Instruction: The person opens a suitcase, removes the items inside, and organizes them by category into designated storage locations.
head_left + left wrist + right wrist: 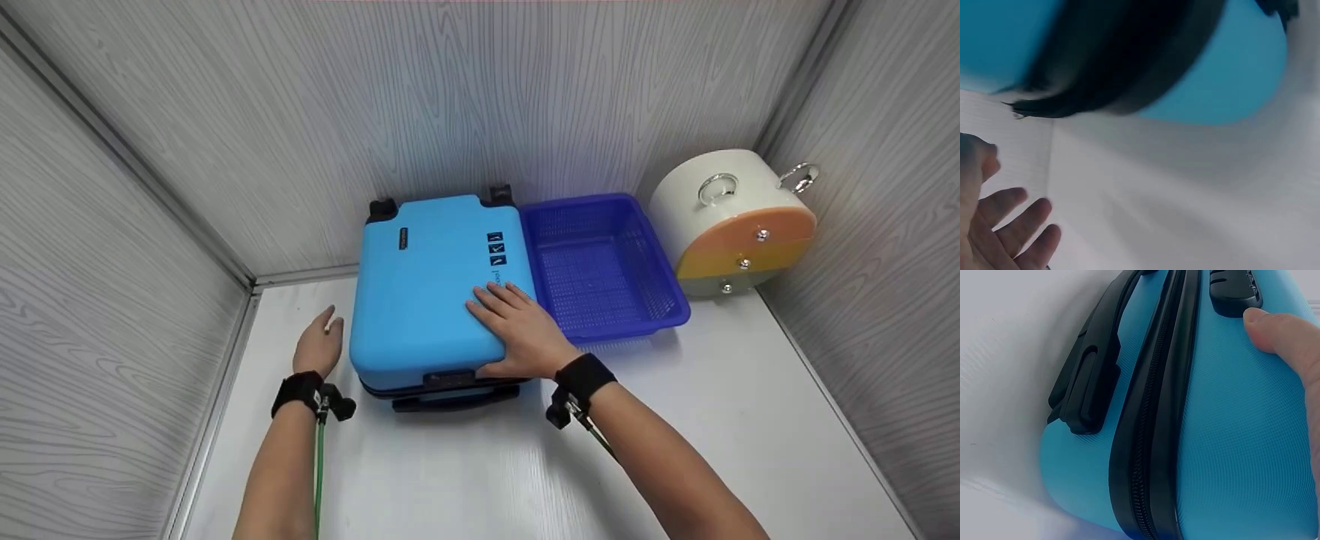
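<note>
A light-blue hard-shell suitcase (431, 292) lies flat on the white table. My right hand (525, 337) rests on its upper shell near the right front corner, fingers spread. In the right wrist view the thumb (1286, 334) touches the end of the black combination lock (1235, 292). Below the lock run the black zipper (1148, 410) and a black handle (1092, 377). My left hand (319, 346) is just left of the suitcase, holding nothing. Its fingers (1024, 228) are loosely bent and apart from the shell in the left wrist view.
A blue-purple plastic basket (660, 274) stands against the suitcase's right side. Farther right is a round white drawer box (705, 180) with ring handles and coloured drawers. Grey wood-grain walls (450, 97) enclose the table (465, 480) at the back and both sides.
</note>
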`<move>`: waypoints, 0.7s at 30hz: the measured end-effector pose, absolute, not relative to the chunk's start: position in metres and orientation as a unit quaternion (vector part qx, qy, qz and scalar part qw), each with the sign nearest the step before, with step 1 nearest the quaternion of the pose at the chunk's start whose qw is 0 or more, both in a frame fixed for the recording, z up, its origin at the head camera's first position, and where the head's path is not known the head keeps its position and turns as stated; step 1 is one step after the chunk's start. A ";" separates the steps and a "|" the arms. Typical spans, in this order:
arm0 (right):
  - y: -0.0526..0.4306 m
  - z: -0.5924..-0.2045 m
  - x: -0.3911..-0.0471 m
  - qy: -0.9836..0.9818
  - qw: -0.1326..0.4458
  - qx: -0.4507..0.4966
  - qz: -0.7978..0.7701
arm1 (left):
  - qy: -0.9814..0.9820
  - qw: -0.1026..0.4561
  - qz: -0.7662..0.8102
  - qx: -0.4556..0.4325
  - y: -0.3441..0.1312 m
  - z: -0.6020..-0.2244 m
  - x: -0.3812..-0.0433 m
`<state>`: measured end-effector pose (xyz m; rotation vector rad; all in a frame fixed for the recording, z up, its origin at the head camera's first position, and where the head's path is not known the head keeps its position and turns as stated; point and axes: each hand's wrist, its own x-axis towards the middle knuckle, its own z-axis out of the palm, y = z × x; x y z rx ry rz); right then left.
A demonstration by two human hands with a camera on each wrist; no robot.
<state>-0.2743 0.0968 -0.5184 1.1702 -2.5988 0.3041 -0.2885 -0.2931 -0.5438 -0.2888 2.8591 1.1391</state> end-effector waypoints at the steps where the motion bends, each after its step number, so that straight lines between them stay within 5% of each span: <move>1: 0.096 -0.519 -0.274 -0.898 0.138 0.404 0.104 | 0.920 0.010 0.383 -0.087 -0.291 -0.536 -0.287; 6: 0.096 -0.520 -0.274 -0.898 0.138 0.404 0.107 | 0.918 -0.070 0.391 0.022 -0.265 -0.493 -0.274; 12: 0.100 -0.518 -0.272 -0.901 0.133 0.397 0.112 | 0.947 -0.111 0.220 0.206 -0.221 -0.470 -0.256; 21: 0.095 -0.517 -0.272 -0.898 0.140 0.402 0.113 | 0.967 -0.076 0.142 0.198 -0.213 -0.504 -0.242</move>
